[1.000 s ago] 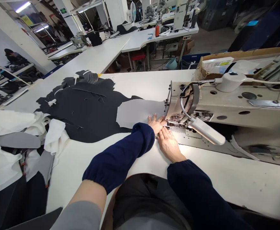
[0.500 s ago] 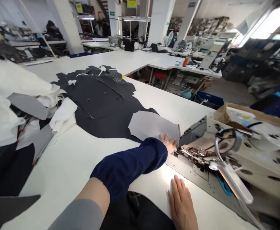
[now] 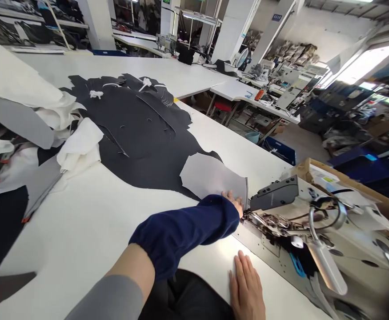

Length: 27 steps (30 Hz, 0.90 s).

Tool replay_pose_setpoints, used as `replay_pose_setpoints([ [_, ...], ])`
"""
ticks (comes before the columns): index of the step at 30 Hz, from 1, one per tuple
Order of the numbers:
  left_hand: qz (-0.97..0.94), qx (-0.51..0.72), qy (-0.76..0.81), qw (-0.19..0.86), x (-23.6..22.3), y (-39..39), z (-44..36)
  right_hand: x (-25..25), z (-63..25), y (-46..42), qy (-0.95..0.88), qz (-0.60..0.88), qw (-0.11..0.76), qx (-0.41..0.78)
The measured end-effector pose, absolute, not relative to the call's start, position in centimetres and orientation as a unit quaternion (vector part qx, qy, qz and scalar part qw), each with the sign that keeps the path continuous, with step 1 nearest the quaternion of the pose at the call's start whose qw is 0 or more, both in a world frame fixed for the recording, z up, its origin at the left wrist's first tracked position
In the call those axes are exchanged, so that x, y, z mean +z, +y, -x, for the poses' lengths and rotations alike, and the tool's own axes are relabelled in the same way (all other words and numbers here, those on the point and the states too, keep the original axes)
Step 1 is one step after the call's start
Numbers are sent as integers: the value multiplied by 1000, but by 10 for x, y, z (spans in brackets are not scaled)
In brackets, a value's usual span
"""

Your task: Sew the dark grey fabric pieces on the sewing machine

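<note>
My left hand [image 3: 234, 203], below a navy oversleeve [image 3: 187, 231], lies with fingers spread on a light grey fabric panel [image 3: 210, 175]. The panel's dark-trimmed right edge reaches the needle area of a sewing machine [image 3: 264, 218]. Its left part overlaps a large dark grey cloth [image 3: 144, 146]. Flat on the white table in front of the machine, my right hand [image 3: 247, 284] has its fingers stretched out and holds nothing. A lamp [image 3: 327, 266] on a bent neck hangs over the machine bed. The stitching point is partly hidden behind my left hand.
White cloth [image 3: 81, 142] and grey pieces [image 3: 21, 120] are heaped at the left. Blue snips [image 3: 297, 265] lie beside the machine. A cardboard box [image 3: 302, 169] stands behind it, and a blue bin [image 3: 279, 149] is on the floor past the table edge.
The camera view has tilted and shifted slightly. My left hand stays flat on the grey panel by the machine, and my right hand still rests on the table.
</note>
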<state>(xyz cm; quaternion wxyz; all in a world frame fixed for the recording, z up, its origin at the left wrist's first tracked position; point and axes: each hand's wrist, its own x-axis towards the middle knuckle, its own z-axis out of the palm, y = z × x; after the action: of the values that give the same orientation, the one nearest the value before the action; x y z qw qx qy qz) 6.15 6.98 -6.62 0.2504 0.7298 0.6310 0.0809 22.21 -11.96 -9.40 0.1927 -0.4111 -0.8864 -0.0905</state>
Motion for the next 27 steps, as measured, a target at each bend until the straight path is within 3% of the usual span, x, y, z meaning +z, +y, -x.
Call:
replay_pose_setpoints([
  [8, -750, 44, 617, 233, -36, 52, -48, -91, -222, -122, -889, 416, 184, -60],
  [17, -856, -46, 477, 194, -17, -42, 25, -86, -217, -130, -851, 444, 280, 24],
  [20, -864, -15, 462, 197, -3, -69, 50, -72, -195, -118, -834, 446, 299, 124],
  [27, -813, 76, 471, 334, 12, -69, 54, -50, -150, -94, -663, 508, 377, 401],
])
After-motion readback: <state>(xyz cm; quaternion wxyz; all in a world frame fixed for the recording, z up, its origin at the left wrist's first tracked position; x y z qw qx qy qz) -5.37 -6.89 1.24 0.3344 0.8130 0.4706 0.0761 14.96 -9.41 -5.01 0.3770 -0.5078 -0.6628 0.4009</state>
